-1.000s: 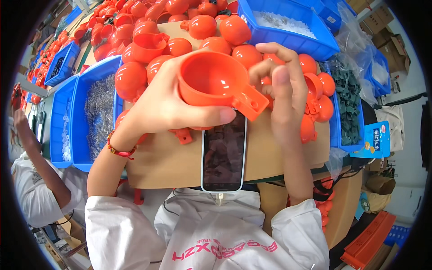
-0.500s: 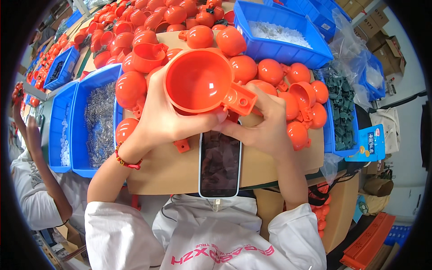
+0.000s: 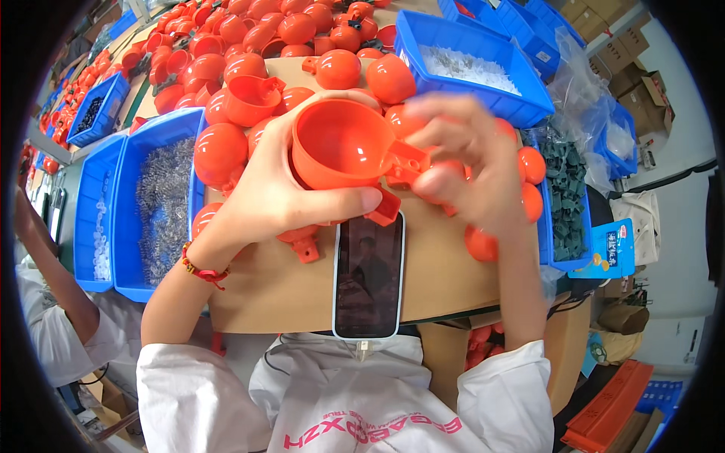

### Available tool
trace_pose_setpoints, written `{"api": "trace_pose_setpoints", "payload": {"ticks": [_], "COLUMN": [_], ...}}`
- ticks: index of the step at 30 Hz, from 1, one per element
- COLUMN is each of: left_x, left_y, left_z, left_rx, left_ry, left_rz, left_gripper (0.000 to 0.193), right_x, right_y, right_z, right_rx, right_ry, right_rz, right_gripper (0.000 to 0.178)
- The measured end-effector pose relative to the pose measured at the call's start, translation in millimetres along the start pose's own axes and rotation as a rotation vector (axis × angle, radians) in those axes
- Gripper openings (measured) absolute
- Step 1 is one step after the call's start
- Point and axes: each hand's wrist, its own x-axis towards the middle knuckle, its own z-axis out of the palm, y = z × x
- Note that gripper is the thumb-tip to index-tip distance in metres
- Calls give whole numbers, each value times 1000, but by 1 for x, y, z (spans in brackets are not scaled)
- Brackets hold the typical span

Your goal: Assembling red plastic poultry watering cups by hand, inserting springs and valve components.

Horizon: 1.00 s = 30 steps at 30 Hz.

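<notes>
My left hand (image 3: 283, 196) is closed around a round orange-red plastic cup (image 3: 340, 136), its hollow mouth tipped toward me. A slotted arm sticks out of the cup's right side. Below my left thumb a second orange-red tab (image 3: 386, 208) shows; whether it belongs to another cup underneath is hidden. To the right of the cup, apart from it, my right hand (image 3: 483, 170) is blurred by motion. Its thumb and fingers are bent but apart, with nothing visible between them. Below the cup, a phone (image 3: 368, 279) with a dark screen lies on the cardboard.
Many orange-red cups and balls (image 3: 219, 155) cover the table's far side. Blue bins stand around: metal springs (image 3: 162, 204) and small white parts (image 3: 102, 241) at left, clear pieces (image 3: 468, 68) at far right, dark green parts (image 3: 565, 200) at right. Another person's arm (image 3: 57, 279) shows at left.
My right hand has let go of the cup's slotted arm and moved right and away. My left hand keeps the cup, now slightly lower and tilted differently.
</notes>
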Motion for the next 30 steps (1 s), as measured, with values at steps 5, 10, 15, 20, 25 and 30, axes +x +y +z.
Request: {"api": "trace_pose_setpoints", "payload": {"ticks": [5, 10, 15, 20, 25, 30], "left_x": [3, 4, 0, 12, 34, 33], "left_y": [6, -7, -9, -7, -19, -11], "left_z": [5, 6, 10, 17, 48, 38], "left_rx": [-53, -41, 10, 179, -72, -35], "left_ry": [137, 189, 180, -11, -42, -142], "left_rz": [-100, -27, 51, 246, 341, 257], "left_gripper": [60, 63, 62, 72, 61, 64], "right_x": [68, 94, 100, 93, 91, 89], "right_y": [55, 95, 111, 110, 107, 103], "right_z": [-107, -142, -145, -140, -137, -132], "right_rx": [-783, -879, -804, -728, -749, -771], "right_ry": [200, -224, -245, -79, 161, 258], "right_rz": [215, 519, 459, 354, 195, 18], "right_gripper": [41, 27, 26, 22, 22, 21]}}
